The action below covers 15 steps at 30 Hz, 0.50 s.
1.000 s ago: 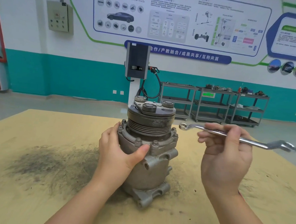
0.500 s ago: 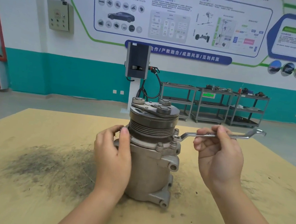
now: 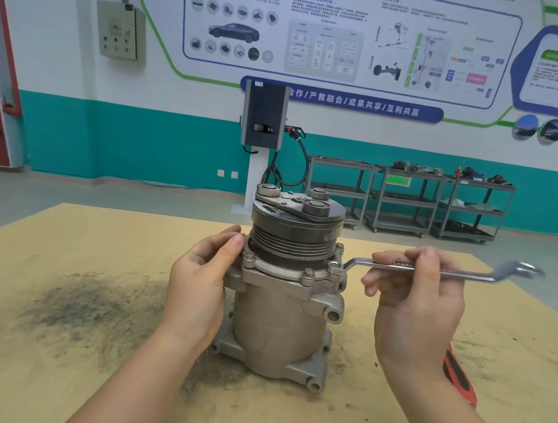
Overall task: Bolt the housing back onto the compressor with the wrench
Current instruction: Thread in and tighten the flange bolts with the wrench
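Observation:
The grey metal compressor [image 3: 275, 328] stands upright in the middle of the wooden table [image 3: 46, 376], its grooved pulley on top. The housing flange [image 3: 284, 274] sits below the pulley with several bolts around its rim. My left hand [image 3: 201, 282] grips the compressor's left side, fingertips at the flange. My right hand [image 3: 416, 305] holds the shank of a silver wrench [image 3: 470, 274]. The wrench lies level, its ring end seated over a bolt [image 3: 334, 269] on the flange's right side.
A red-and-black tool handle [image 3: 459, 378] lies on the table behind my right wrist. Dark grime stains the table left of the compressor. Far behind stand a charging post [image 3: 263, 116] and grey shelf carts [image 3: 406, 200].
The wrench came down from mid-air and its ring end now sits on the right-side flange bolt. My left hand turned the compressor and shifted up to the flange.

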{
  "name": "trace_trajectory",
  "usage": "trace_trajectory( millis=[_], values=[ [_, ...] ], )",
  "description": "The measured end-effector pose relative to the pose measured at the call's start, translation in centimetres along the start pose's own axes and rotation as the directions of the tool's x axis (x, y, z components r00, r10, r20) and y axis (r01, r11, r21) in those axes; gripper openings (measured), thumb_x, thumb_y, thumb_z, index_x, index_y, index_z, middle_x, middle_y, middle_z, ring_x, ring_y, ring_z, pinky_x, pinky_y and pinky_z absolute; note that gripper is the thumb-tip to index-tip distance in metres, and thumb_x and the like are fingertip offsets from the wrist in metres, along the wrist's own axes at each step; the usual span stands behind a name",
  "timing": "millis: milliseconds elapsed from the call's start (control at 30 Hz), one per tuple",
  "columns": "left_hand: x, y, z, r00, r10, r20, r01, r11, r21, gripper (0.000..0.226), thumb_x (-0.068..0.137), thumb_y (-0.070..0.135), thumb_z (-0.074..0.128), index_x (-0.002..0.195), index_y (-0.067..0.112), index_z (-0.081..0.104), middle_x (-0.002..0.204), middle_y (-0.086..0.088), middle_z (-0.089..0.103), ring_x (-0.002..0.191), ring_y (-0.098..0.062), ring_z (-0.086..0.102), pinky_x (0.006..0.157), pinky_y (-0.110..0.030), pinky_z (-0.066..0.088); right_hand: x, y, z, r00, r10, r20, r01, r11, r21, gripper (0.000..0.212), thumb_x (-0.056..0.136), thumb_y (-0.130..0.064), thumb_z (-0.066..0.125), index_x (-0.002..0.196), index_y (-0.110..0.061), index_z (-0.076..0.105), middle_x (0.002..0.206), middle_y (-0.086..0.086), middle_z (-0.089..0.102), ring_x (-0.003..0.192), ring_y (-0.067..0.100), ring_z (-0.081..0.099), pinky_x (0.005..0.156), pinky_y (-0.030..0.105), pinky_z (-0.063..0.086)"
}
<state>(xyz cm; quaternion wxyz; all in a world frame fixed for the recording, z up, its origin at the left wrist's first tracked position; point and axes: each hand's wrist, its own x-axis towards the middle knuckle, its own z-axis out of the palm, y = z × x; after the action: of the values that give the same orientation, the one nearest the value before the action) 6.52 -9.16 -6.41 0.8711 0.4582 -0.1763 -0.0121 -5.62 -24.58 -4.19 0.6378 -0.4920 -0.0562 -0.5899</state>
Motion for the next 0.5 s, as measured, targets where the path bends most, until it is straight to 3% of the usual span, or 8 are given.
trace_trajectory(
  millis=[67, 133, 233, 300, 400, 433, 500],
  values=[
    [0.1, -0.1, 0.1, 1.0, -0.015, 0.011, 0.016, 0.999, -0.047, 0.018, 0.077, 0.02, 0.068, 0.092, 0.013, 0.076, 0.112, -0.01, 0.074, 0.105, -0.019, 0.069, 0.089, -0.029, 0.055, -1.1, 0.2, 0.3, 0.962, -0.26, 0.089, 0.267, 0.959, -0.092, 0.021, 0.102, -0.02, 0.039, 0.091, -0.025, 0.055, 0.073, 0.007, 0.066, 0.053, 0.023, 0.061, 0.05, 0.029, 0.047],
    [0.1, -0.2, 0.1, 1.0, -0.013, 0.027, 0.016, 0.997, -0.081, 0.02, 0.077, 0.019, 0.067, 0.094, 0.011, 0.075, 0.108, -0.009, 0.075, 0.101, -0.017, 0.07, 0.081, -0.023, 0.057, -1.9, 0.4, 0.4, 0.856, -0.431, 0.286, 0.488, 0.856, -0.171, 0.024, 0.103, -0.026, 0.042, 0.089, -0.03, 0.061, 0.077, 0.004, 0.063, 0.066, 0.019, 0.063, 0.056, 0.031, 0.049],
    [-0.1, -0.3, 0.3, 0.999, 0.008, 0.039, -0.006, 0.998, -0.06, 0.021, 0.078, 0.022, 0.066, 0.095, 0.013, 0.074, 0.101, -0.006, 0.076, 0.098, -0.016, 0.07, 0.08, -0.025, 0.055, -2.5, 0.4, 0.0, 0.708, -0.479, 0.52, 0.664, 0.702, -0.258, 0.026, 0.102, -0.03, 0.046, 0.088, -0.013, 0.059, 0.084, 0.004, 0.064, 0.085, 0.012, 0.064, 0.072, 0.024, 0.051],
    [-0.3, -0.6, 0.2, 0.999, 0.042, 0.033, -0.042, 0.999, 0.011, 0.018, 0.08, 0.028, 0.065, 0.092, 0.02, 0.076, 0.101, -0.003, 0.076, 0.101, -0.017, 0.069, 0.086, -0.031, 0.052, -2.6, 0.1, 0.0, 0.682, -0.466, 0.564, 0.666, 0.715, -0.215, 0.023, 0.102, -0.028, 0.047, 0.093, -0.011, 0.061, 0.088, 0.005, 0.066, 0.084, 0.013, 0.065, 0.073, 0.023, 0.052],
    [-0.8, -0.9, -0.1, 0.987, 0.148, 0.061, -0.159, 0.957, 0.244, 0.041, 0.083, 0.06, 0.061, 0.105, 0.027, 0.071, 0.107, 0.009, 0.074, 0.107, -0.011, 0.066, 0.09, -0.029, 0.051, -2.1, -0.9, 0.8, 0.807, -0.443, 0.39, 0.521, 0.846, -0.117, 0.016, 0.103, -0.029, 0.043, 0.102, -0.029, 0.059, 0.084, 0.004, 0.065, 0.069, 0.019, 0.065, 0.061, 0.03, 0.052],
    [-1.0, -1.0, -0.3, 0.978, 0.186, 0.1, -0.208, 0.926, 0.316, 0.051, 0.081, 0.071, 0.06, 0.111, 0.03, 0.067, 0.11, 0.016, 0.071, 0.109, -0.005, 0.064, 0.089, -0.023, 0.051, -1.6, -1.3, 1.0, 0.875, -0.393, 0.284, 0.436, 0.893, -0.108, 0.014, 0.104, -0.027, 0.041, 0.101, -0.028, 0.055, 0.08, 0.004, 0.065, 0.063, 0.02, 0.064, 0.057, 0.03, 0.052],
    [-1.2, -1.0, -0.6, 0.955, 0.216, 0.204, -0.285, 0.86, 0.424, 0.06, 0.068, 0.073, 0.065, 0.117, 0.039, 0.058, 0.115, 0.026, 0.065, 0.113, 0.003, 0.059, 0.09, -0.016, 0.048, -0.7, -1.8, 1.0, 0.978, -0.186, 0.095, 0.194, 0.977, -0.082, 0.012, 0.103, -0.02, 0.036, 0.097, -0.02, 0.046, 0.071, 0.004, 0.066, 0.054, 0.02, 0.061, 0.052, 0.026, 0.05]
  ],
)
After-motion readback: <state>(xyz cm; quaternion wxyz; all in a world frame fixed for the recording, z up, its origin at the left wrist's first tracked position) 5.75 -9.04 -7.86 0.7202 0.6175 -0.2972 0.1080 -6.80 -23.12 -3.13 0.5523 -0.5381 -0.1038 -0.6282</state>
